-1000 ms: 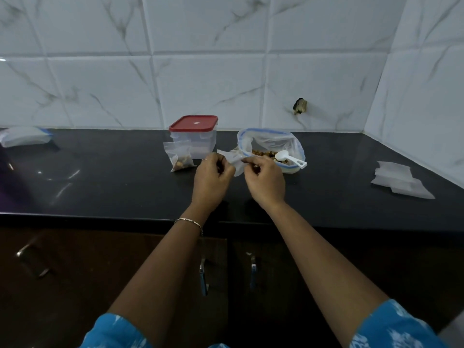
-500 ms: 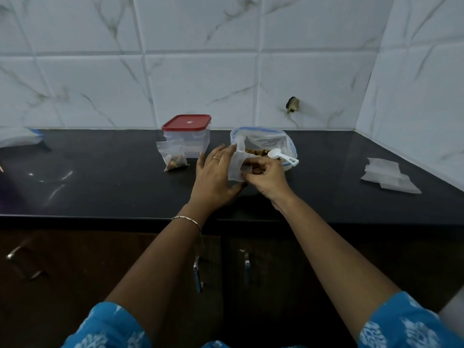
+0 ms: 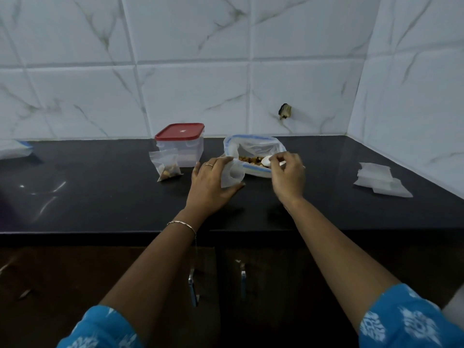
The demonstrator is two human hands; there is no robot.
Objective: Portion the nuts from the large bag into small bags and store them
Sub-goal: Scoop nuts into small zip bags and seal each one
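Black countertop (image 3: 100, 197), head view: a large zip bag (image 3: 253, 146) is seen lying open near the wall, with nuts (image 3: 251, 159) inside. An empty small bag (image 3: 232, 173) is gripped at its mouth by the left hand (image 3: 211, 184). A white spoon (image 3: 266, 160) is pinched by the right hand (image 3: 288, 177) over the nuts. The film is judged thin, floppy and slippery, and is best held at the rim. A filled small bag (image 3: 167, 167) is stood just before a red-lidded container (image 3: 179, 144).

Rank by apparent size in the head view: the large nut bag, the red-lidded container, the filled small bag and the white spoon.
1. large nut bag
2. red-lidded container, a close second
3. filled small bag
4. white spoon, though the right hand hides most of it
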